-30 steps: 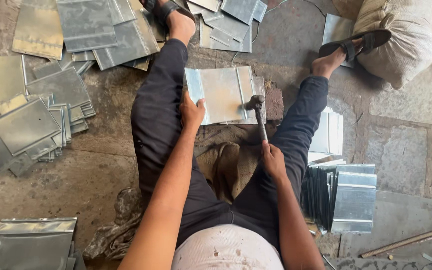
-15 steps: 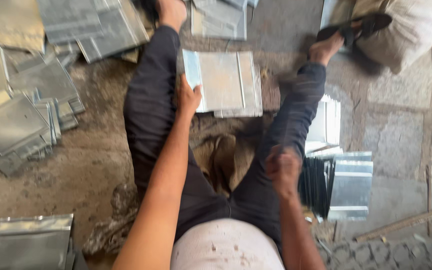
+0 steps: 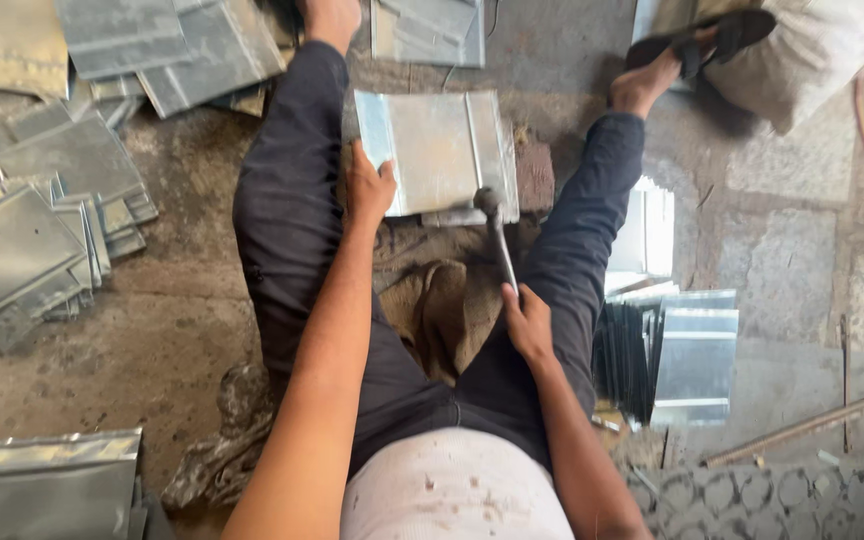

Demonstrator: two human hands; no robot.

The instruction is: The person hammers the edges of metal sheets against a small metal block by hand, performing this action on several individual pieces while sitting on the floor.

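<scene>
I sit on the floor with my legs spread. Between them a folded grey metal sheet [image 3: 442, 148] lies on a block. My left hand [image 3: 367, 190] presses on the sheet's near left corner. My right hand [image 3: 529, 325] grips the handle of a hammer [image 3: 497, 235]. The hammer's head rests on the sheet's near right edge.
Piles of similar metal sheets lie at the left [image 3: 42, 220], far ahead [image 3: 167, 50] and at the near left [image 3: 52, 485]. A stack of upright sheets [image 3: 667, 350] stands by my right leg. A white sack [image 3: 812, 50] is far right, a metal rod [image 3: 802, 425] near right.
The hammer was down on the sheet, was then lifted back toward me, and is now down on the sheet's near right edge again. My left hand stayed on the sheet.
</scene>
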